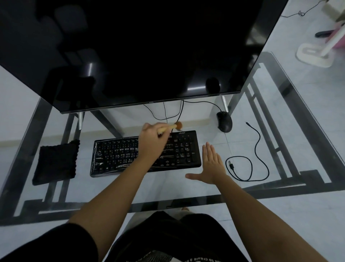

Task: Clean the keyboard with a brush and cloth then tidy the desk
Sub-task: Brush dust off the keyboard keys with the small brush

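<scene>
The glass tabletop (168,188) sits over a pale tiled floor, with a big dark monitor (149,52) hanging low over its far half. The keyboard (119,155) lies mid-table under a glossy film; the left hand (151,140) is clenched round a wooden brush (47,0) handle, bristles poised past the keyboard's far edge, close to the thin cables (164,112) trailing from the monitor. The right hand (211,164) rests flat and released on the glass, just beside the keyboard's right end. The risk, I judge, is a long stroke snagging those cables or flicking dust toward the mouse (224,121) — and an unheld keyboard may skate on glass. The black cloth (56,162) waits left, clear of the keyboard; a loose USB cable (250,164) coils right. Open room lies mainly along the near edge — the monitor's lower rim caps any high lift.
</scene>
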